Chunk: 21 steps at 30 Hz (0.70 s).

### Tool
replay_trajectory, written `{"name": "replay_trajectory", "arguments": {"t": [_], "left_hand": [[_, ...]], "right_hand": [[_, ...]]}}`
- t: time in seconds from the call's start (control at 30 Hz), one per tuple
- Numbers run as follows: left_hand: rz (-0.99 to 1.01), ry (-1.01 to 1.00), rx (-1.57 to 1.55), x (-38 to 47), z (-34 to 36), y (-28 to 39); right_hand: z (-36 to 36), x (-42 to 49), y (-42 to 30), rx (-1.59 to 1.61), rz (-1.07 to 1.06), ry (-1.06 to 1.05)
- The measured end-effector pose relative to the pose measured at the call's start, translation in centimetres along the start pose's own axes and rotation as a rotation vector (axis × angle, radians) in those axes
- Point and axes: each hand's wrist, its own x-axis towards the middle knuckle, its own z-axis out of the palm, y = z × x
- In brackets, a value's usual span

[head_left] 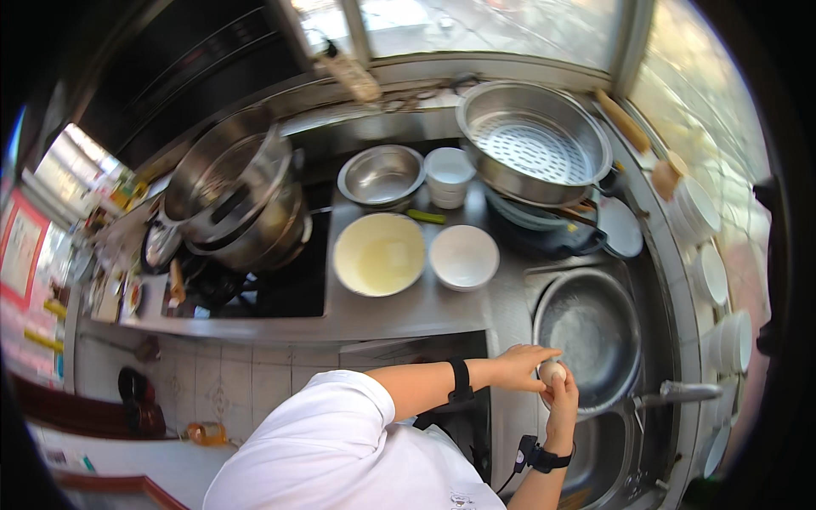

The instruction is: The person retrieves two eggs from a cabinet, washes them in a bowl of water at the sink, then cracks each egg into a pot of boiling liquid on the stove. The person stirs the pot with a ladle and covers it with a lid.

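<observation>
A pale egg point(551, 371) sits in the fingers of my right hand point(562, 398), with the thumb pressed on it. My left hand point(519, 368) is at the egg's left side, its fingers apart around it; whether they grip it I cannot tell. Both hands are over the near left rim of a large metal basin point(590, 331) at the sink. On the counter to the left stands a white bowl point(464, 258). Beside that is a wider cream bowl point(379, 255) with pale yellow liquid in it.
A steel steamer tray point(535, 143) rests on stacked pans. Behind the bowls are a steel bowl point(381, 176) and stacked white cups point(449, 175). A large pot point(236, 191) stands on the stove. The faucet point(679, 392) juts near the basin; white bowls point(730, 341) line the windowsill.
</observation>
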Motion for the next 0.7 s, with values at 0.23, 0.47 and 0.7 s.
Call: {"name": "replay_trajectory", "arguments": {"t": [0.23, 0.47, 0.7], "left_hand": [[-0.126, 0.358, 0.122, -14.1, -6.8, 0.9], [-0.323, 0.768, -0.023, -36.0, -11.9, -2.1], [-1.064, 1.233, 0.457, -65.9, -13.5, -6.0]], "right_hand": [[13.7, -2.8, -0.5, -0.041, -0.002, -0.463], [32.1, -10.2, 2.7, -0.143, 0.178, -0.918], [54.2, -22.2, 9.5, -0.542, -0.074, -1.292]]}}
